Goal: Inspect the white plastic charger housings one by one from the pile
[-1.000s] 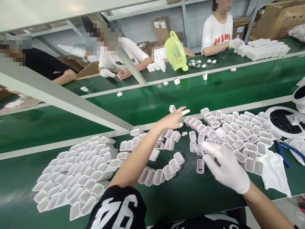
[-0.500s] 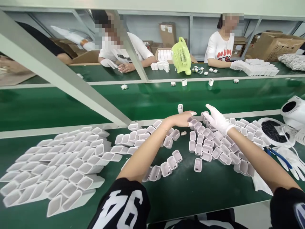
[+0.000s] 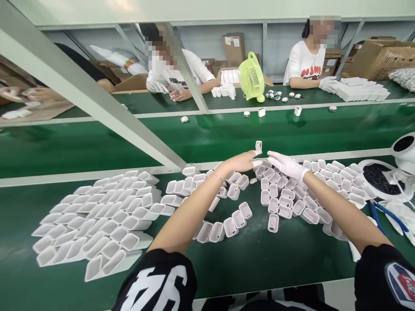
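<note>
Both of my hands reach over the far edge of the green worktop. My left hand (image 3: 241,163), with white covers on its fingertips, has index finger and thumb apart. Its index fingertip overlaps the lower edge of a small white housing (image 3: 258,145) on the green belt; whether they touch, I cannot tell. My right hand (image 3: 287,166), in a white glove, stretches its fingers leftward above a cluster of open white housings (image 3: 285,201). No object shows in its fingers. A small white piece (image 3: 253,181) lies just below my left hand.
Many white housings (image 3: 106,216) stand packed at left; a curved row (image 3: 229,226) sits nearer me. Blue-handled pliers (image 3: 389,218) and a white fan (image 3: 405,151) are at right. A slanted post (image 3: 106,103) crosses the left. Co-workers sit beyond the belt (image 3: 220,138), near a green fan (image 3: 252,77).
My right hand has swung left and down, closer to my left hand. The left hand has shifted left toward the housing on the belt. The view has turned slightly left.
</note>
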Available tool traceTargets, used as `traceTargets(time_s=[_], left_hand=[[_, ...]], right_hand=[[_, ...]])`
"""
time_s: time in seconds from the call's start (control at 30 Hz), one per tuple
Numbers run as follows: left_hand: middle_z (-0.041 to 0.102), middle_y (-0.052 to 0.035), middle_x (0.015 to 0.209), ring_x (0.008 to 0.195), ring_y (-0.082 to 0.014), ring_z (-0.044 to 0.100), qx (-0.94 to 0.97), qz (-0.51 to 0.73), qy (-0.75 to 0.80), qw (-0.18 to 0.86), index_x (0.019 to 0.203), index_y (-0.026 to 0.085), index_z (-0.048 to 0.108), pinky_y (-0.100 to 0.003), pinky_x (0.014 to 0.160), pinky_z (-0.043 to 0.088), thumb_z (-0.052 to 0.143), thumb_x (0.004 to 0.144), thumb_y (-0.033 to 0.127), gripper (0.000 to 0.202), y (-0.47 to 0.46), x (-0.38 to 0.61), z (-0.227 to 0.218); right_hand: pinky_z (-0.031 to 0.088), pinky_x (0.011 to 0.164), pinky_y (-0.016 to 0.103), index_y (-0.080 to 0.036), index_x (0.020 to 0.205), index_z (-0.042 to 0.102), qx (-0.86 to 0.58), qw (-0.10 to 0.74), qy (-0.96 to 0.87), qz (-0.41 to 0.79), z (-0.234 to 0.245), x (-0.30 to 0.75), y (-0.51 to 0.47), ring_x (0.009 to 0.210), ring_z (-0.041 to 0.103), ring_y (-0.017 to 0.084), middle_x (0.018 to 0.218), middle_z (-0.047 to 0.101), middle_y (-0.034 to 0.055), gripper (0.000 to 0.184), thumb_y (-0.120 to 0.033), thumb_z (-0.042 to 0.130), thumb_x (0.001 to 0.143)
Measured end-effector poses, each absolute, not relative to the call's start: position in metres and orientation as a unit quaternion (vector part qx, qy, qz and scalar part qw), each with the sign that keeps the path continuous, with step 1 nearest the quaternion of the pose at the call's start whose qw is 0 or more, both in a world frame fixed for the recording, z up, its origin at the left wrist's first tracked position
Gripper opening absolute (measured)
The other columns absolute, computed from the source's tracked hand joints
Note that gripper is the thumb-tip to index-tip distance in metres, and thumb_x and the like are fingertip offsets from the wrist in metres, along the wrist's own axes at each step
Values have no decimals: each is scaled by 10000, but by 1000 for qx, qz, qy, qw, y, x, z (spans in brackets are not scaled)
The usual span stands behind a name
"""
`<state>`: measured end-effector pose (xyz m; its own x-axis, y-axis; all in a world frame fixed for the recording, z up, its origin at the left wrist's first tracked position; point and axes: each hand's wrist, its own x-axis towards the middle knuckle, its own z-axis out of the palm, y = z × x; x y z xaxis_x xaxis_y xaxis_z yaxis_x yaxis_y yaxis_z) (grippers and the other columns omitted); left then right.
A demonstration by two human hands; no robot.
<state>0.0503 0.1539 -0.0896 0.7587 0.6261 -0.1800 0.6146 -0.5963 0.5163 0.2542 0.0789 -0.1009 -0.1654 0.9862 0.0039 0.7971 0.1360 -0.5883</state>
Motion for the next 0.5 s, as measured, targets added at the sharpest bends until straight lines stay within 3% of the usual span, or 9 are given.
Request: traceTargets(time_s=[0.1, 0.2, 0.3, 0.37, 0.5], left_hand=[[435, -132, 1488, 1394, -271, 371, 900, 11, 330, 284, 1416, 131, 399, -357, 1138, 307, 416, 939, 343, 522, 156, 68, -94], [486, -135, 1438, 1319, -263, 459, 904, -7, 320, 283, 1373, 129, 448, -356, 1086, 375, 464, 940, 350, 487, 158, 84, -99], [612, -112, 1240, 1086, -232, 608, 902, -46, 326, 281, 1218, 138, 565, -401, 937, 494, 538, 934, 392, 382, 157, 95, -103], [636, -89, 1123, 967, -208, 631, 897, -71, 337, 276, 1133, 137, 596, -408, 858, 528, 563, 931, 403, 335, 156, 98, -104], [627, -77, 1098, 942, -198, 626, 886, -106, 368, 261, 1117, 142, 598, -393, 829, 544, 570, 936, 377, 298, 156, 91, -101]], right_hand=[[324, 1154, 294, -149, 1436, 437, -639, 210, -713, 198, -90, 265, 74, 1362, 445, 181, 1461, 498, 72, 491, -376, 367, 1007], [324, 1158, 370, -123, 1436, 426, -681, 189, -688, 167, -83, 286, 74, 1354, 449, 229, 1450, 504, 118, 487, -360, 355, 1016], [400, 1083, 475, -157, 1339, 524, -703, 124, -678, 175, -82, 301, 77, 1256, 539, 260, 1370, 565, 130, 413, -377, 457, 996], [444, 1027, 493, -186, 1267, 573, -699, 70, -686, 192, -83, 304, 81, 1182, 581, 249, 1319, 590, 107, 366, -395, 527, 970], [495, 957, 466, -201, 1236, 584, -675, -20, -707, 210, -83, 295, 93, 1097, 608, 232, 1271, 597, 92, 337, -395, 542, 963]])
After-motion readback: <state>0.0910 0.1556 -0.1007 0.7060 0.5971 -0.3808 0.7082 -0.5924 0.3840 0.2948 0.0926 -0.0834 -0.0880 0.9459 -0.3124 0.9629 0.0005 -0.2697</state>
